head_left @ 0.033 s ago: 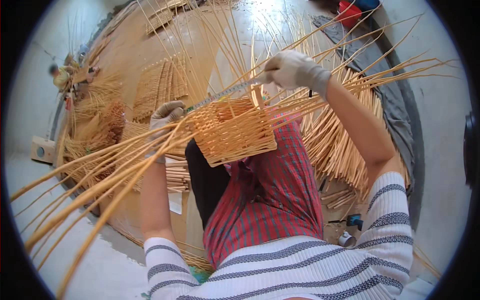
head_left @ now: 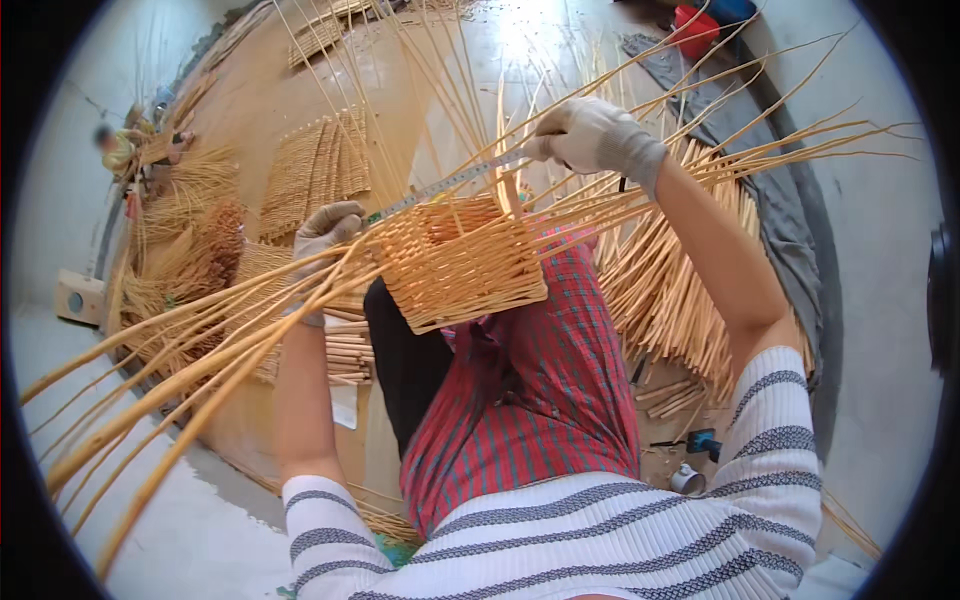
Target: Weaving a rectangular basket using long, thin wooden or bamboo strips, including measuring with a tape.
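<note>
A partly woven wicker basket point(head_left: 465, 270) rests on my lap, with long uncut willow rods fanning out from its sides and far edge. Across its upper rim runs a pale measuring tape point(head_left: 455, 184), stretched taut and slanting up to the right. My left hand point(head_left: 328, 232), in a light work glove, is closed on the tape's left end beside the basket's corner. The gloved right hand point(head_left: 585, 135) pinches the other end beyond the right corner. A bundle of thick rods point(head_left: 200, 365) sticks out toward the lower left, passing in front of my left wrist.
Peeled sticks point(head_left: 690, 290) lie in a large pile at the right, beside a dark cloth point(head_left: 785, 220). Woven panels point(head_left: 315, 175) and brushwood bundles point(head_left: 205, 250) cover the left floor. A metal cup point(head_left: 688, 480) stands by my right side. Another person point(head_left: 118, 150) is far left.
The basket and my left hand appear slightly farther left in the picture. My right hand sits slightly farther right of the basket, and both grips on the measuring tape are unchanged.
</note>
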The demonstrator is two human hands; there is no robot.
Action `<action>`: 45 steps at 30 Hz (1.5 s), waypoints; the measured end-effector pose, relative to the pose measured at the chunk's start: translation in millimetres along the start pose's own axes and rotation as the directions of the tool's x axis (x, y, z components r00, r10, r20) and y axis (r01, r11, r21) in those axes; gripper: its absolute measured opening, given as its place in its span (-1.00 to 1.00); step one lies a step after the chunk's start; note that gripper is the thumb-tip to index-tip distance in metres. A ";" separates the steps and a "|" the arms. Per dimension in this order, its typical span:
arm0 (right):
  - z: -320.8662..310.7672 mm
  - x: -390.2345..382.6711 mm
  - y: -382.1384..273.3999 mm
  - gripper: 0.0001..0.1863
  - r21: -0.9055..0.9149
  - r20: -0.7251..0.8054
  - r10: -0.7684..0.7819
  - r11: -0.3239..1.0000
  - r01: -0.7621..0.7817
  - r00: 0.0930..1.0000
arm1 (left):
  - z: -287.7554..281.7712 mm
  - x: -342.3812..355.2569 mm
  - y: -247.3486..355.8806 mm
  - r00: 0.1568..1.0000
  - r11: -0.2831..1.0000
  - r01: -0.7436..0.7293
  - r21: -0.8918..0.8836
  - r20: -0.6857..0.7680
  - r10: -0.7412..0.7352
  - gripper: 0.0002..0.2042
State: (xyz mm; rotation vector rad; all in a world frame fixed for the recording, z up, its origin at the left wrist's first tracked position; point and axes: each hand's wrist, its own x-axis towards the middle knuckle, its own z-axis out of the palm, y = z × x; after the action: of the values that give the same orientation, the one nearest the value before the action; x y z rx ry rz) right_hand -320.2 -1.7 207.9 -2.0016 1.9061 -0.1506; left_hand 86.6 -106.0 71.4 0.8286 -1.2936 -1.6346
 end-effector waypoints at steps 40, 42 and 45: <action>47.3 -54.3 84.6 -0.31 -0.244 -0.262 -0.013 0.968 -0.053 0.965 | 191.3 -39.8 -82.6 0.832 0.156 -0.420 0.894 0.311 0.459 0.24; 48.9 -71.4 77.8 -0.36 -0.244 -0.392 -0.116 0.970 0.019 0.913 | 187.9 -40.8 -86.4 0.698 0.068 -0.530 0.845 0.390 0.600 0.16; 28.0 -94.2 54.7 -0.77 -0.686 -0.284 -0.520 0.697 0.208 0.805 | 184.2 -38.6 -88.4 0.790 0.115 -0.482 0.869 0.374 0.486 0.00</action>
State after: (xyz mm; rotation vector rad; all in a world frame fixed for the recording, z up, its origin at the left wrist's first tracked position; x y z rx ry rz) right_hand -369.9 95.3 180.1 -3.0639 1.9381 -0.1080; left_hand -81.3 9.1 29.1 0.8662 -2.2755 -0.1219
